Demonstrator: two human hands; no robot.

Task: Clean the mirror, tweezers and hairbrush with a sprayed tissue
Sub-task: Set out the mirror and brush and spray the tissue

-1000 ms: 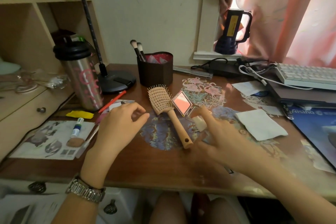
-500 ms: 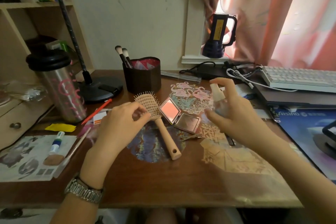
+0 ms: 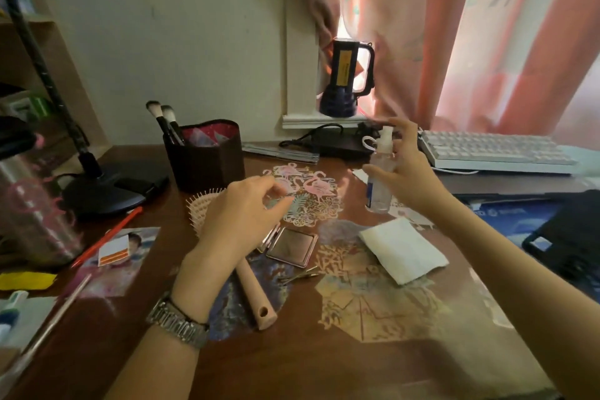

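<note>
My right hand [image 3: 407, 169] holds a small clear spray bottle [image 3: 380, 172] upright above the desk, one finger over its white nozzle. A folded white tissue [image 3: 404, 248] lies flat on the desk below and in front of the bottle. My left hand [image 3: 240, 217], with a metal watch on the wrist, hovers over the wooden hairbrush [image 3: 255, 299] with fingers loosely curled and nothing in them. The hand hides part of the brush head [image 3: 199, 206]. An open compact mirror [image 3: 292, 245] lies right of the brush handle. Thin tweezers [image 3: 300, 276] lie just in front of the mirror.
A dark brush cup [image 3: 207, 159] stands at the back, a lamp base [image 3: 104, 191] and a steel tumbler [image 3: 29, 204] at the left. A white keyboard [image 3: 493, 149] sits at the back right, a dark object [image 3: 571, 237] at the right edge. Pens and papers [image 3: 110, 256] lie left.
My right hand has lifted the spray bottle and carried it right and back. The tissue has come into view on the desk. My left hand has shifted right over the brush.
</note>
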